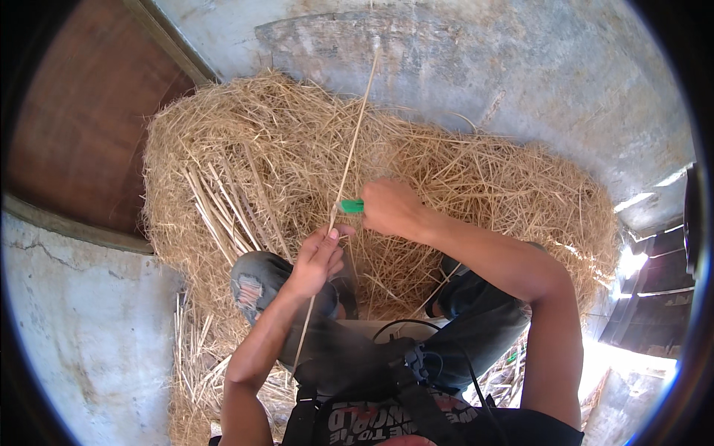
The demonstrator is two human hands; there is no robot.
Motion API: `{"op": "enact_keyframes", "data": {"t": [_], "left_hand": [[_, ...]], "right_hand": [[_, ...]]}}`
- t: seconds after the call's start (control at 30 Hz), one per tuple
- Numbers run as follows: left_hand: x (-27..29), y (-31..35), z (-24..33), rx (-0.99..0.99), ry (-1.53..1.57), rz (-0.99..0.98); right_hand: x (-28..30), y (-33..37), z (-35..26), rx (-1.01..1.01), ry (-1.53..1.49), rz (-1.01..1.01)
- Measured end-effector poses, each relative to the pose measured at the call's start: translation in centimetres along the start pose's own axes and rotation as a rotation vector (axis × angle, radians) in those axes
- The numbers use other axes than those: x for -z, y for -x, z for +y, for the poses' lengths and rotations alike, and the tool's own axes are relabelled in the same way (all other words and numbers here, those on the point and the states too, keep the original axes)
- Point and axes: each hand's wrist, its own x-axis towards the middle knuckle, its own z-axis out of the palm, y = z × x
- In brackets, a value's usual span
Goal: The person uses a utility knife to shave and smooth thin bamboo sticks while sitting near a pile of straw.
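Observation:
A long, thin, straw-coloured stick point(357, 137) slants from the far wall side down past my lap. My left hand point(318, 262) is closed around its middle, with the thumb on top. Just beyond those fingers, my right fist point(393, 207) grips a small green tool point(352, 206). The tool's end meets the stick or lies right beside it; its exact kind is hidden by my fingers.
A big heap of dry straw point(446, 167) spreads in front of me along a grey wall point(483, 59). Several pale split sticks point(219, 212) lie on it at left. A brown panel point(82, 126) stands far left. My knees point(260, 279) flank the work.

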Motion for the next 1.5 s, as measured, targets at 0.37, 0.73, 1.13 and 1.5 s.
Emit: {"op": "enact_keyframes", "data": {"t": [0.37,0.73,1.13,1.5], "left_hand": [[0.1,2.1,0.1,0.126,-0.077,-0.228],[2.4,4.2,-0.9,0.202,-0.122,-0.404],[2.0,2.4,-2.2,-0.233,-0.758,0.017],[1.7,2.0,-1.2,-0.179,-0.677,0.018]], "right_hand": [[7.5,-3.8,14.3,-0.577,-0.078,0.255],[11.7,2.3,27.9,-0.937,0.051,0.646],[11.4,1.9,26.9,-0.633,-0.161,0.523],[8.2,-0.2,11.9,0.128,-0.18,0.522]]}}
